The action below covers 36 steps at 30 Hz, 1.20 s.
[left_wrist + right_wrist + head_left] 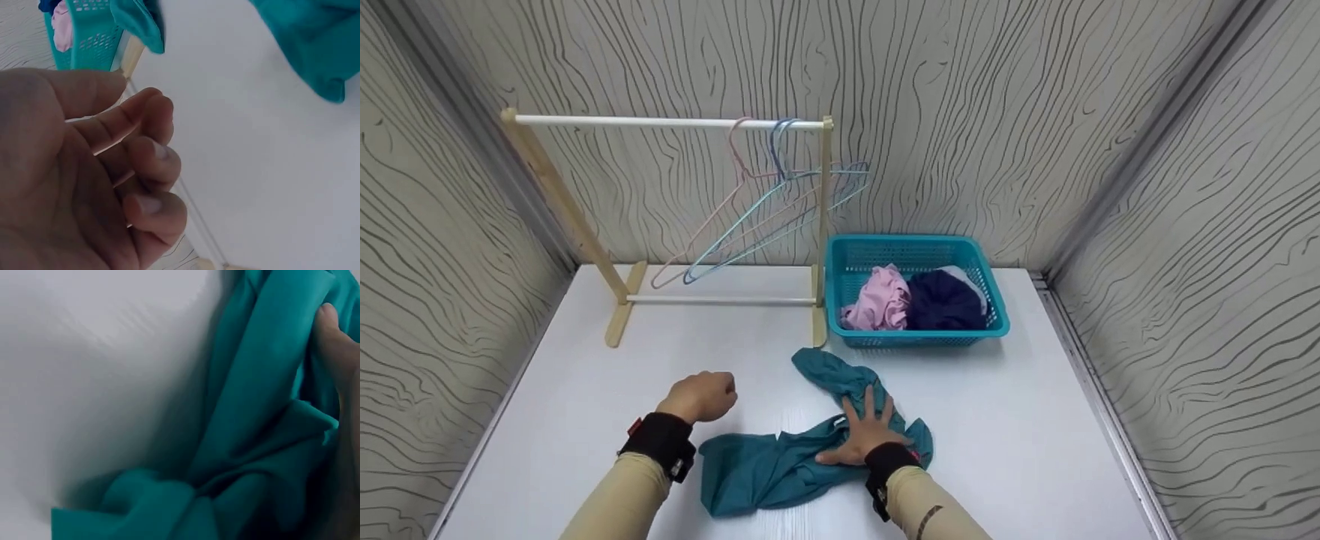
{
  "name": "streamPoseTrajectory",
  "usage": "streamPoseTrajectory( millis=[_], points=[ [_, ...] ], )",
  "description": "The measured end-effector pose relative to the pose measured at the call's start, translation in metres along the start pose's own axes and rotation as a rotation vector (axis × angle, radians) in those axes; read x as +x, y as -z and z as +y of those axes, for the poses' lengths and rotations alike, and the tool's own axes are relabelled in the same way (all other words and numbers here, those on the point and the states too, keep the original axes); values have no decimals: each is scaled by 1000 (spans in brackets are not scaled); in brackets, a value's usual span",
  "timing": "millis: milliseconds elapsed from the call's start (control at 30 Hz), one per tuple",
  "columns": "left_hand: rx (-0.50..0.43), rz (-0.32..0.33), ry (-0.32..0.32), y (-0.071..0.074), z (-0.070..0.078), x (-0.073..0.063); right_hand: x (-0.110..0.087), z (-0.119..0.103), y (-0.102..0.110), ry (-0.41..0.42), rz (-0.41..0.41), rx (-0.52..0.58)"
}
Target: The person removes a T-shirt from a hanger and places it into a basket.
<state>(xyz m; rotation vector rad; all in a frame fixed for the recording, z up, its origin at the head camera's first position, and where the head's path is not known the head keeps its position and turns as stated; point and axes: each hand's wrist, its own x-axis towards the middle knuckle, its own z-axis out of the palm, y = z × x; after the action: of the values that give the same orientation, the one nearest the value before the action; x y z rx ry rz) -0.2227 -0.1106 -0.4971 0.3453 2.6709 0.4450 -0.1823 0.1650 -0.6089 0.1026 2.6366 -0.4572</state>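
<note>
A crumpled teal garment (765, 469) lies on the white table, bent into an angle with one end pointing toward the basket. My right hand (868, 433) rests on it with the fingers spread. In the right wrist view the thumb (332, 329) touches the folds of the teal fabric (264, 382). My left hand (705, 396) is held to the left of the garment, apart from it. From the left wrist view, the fingers of that hand (107, 163) are loosely curled and hold nothing.
At the back left stands a wooden rack (660, 121) with a white bar. Pink (711, 217) and blue hangers (742, 221) hang near its right post. Beside it, a teal plastic basket (919, 336) contains pink cloth (881, 300) and navy cloth (945, 301). Wood-patterned walls enclose the table.
</note>
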Motion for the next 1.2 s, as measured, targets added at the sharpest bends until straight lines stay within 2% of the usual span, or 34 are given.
streamPoseTrajectory(
  millis=[133,267,567,733,867,1067,1200],
  points=[
    [-14,1,-8,-11,3,2,5,6,-17,-20,14,-36],
    [-14,0,-5,-15,2,2,8,12,-26,0,61,-70],
    [-26,-4,13,-16,-1,1,4,17,-14,111,190,19],
    [-29,3,22,-17,0,1,7,21,-10,126,180,38],
    [-31,6,20,-18,0,0,7,24,-10,142,170,30],
    [-44,1,26,-19,-2,-1,5,30,-13,214,257,-8],
    [-48,1,17,-17,-4,-2,2,36,-1,228,260,-36]
  ],
)
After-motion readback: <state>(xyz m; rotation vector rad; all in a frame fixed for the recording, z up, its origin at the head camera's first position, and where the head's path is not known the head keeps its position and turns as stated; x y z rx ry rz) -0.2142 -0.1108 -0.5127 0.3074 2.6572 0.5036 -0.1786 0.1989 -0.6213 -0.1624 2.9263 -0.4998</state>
